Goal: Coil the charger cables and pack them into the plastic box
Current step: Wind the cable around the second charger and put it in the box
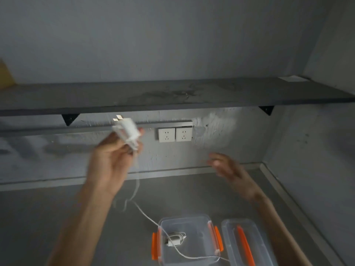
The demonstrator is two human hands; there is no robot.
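Left fingers [123,144] pinch a white boxy charger [127,132], its thin cable [146,214] trailing down into the clear plastic box [203,223] on the grey desk [57,208]. Right hand [228,169] hovers with fingers spread, empty. Inside the box lies a coiled charger [175,239]; the lid [247,244] sits beside.

No text, label, brand or number can be read anywhere. The white charger [128,131], held up just left of the two wall sockets [175,134], is motion-blurred and shows no legible print. The sockets' faces carry only pin holes, and the clear box [189,240] and lid [247,244] below them bear no visible marking.
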